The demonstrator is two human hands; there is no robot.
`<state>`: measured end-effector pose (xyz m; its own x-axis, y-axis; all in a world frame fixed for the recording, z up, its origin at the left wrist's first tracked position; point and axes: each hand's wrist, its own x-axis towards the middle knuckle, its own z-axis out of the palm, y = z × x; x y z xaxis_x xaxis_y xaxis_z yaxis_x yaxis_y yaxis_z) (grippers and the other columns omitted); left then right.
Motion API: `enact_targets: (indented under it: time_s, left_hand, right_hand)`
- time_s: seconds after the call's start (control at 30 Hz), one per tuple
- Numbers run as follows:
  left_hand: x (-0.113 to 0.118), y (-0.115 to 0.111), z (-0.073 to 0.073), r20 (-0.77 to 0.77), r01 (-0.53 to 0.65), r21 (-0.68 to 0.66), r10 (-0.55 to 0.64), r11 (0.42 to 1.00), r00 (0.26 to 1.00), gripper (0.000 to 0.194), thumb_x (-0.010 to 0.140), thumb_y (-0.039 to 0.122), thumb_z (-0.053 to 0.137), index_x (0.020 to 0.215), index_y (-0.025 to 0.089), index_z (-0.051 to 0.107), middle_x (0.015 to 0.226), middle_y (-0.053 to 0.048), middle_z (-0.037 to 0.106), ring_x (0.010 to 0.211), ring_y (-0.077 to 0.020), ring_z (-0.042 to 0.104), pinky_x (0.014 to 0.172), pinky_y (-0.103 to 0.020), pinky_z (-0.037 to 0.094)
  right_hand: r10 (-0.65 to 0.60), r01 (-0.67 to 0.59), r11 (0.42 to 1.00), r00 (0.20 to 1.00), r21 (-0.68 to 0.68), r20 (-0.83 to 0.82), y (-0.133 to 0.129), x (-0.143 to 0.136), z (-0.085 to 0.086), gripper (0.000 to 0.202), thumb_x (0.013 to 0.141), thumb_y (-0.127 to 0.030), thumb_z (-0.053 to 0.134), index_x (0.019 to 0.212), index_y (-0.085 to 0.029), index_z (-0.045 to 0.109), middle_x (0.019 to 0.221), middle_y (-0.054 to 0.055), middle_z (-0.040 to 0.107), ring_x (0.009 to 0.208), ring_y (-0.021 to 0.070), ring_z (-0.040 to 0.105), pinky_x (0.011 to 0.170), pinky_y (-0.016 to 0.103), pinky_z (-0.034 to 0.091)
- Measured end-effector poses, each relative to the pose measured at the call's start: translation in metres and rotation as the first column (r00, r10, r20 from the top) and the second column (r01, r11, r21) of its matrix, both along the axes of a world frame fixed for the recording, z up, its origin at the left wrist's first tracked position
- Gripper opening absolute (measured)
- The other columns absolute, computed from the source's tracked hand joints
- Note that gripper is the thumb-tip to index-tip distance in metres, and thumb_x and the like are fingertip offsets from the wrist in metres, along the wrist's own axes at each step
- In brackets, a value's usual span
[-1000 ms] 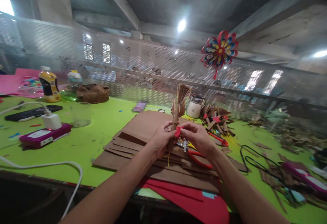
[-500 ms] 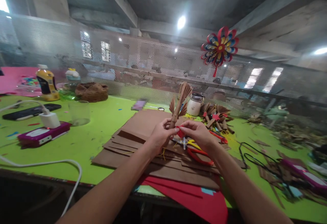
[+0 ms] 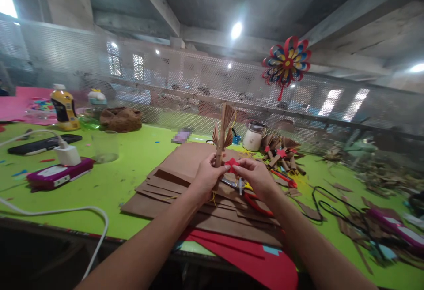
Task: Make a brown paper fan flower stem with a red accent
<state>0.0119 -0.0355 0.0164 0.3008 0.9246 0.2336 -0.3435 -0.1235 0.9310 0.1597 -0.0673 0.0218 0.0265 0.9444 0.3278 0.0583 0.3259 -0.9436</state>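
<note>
My left hand point(image 3: 209, 174) is closed round the lower part of an upright brown paper figure point(image 3: 222, 133) with pleated fans, and its thumb meets a small red paper star point(image 3: 232, 165). My right hand point(image 3: 253, 173) pinches the star's right side. Both hands are above a stack of brown paper sheets point(image 3: 185, 160). Scissors with red and yellow handles point(image 3: 256, 204) lie on the stack, partly hidden behind my right hand.
Finished brown paper pieces with red stars point(image 3: 281, 152) and a white jar point(image 3: 253, 137) stand behind. Brown scraps and a black cord point(image 3: 316, 201) lie right. A clear cup point(image 3: 105, 147), purple power bank point(image 3: 59, 173) and yellow bottle point(image 3: 64, 108) are left. Red paper point(image 3: 245, 254) overhangs the front edge.
The brown figure has shifted slightly left and stands more upright. The red star now shows its flat face between my hands, which have stayed nearly in place.
</note>
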Motion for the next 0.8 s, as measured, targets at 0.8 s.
enact_targets:
  time_s: [0.8]
  left_hand:
    - [0.012,-0.005,-0.004,-0.279,0.04,0.242,0.03,0.97,0.96,0.013,0.073,0.023,0.042,0.08,0.016,0.051,0.063,0.002,0.053,0.056,-0.0091,0.047,0.054,-0.02,0.037]
  right_hand:
    - [-0.245,0.29,0.933,0.946,0.214,-0.214,-0.003,-0.006,0.016,0.022,0.062,-0.032,0.072,0.074,-0.015,0.064,0.056,-0.002,0.059,0.047,0.0083,0.05,0.047,0.022,0.041]
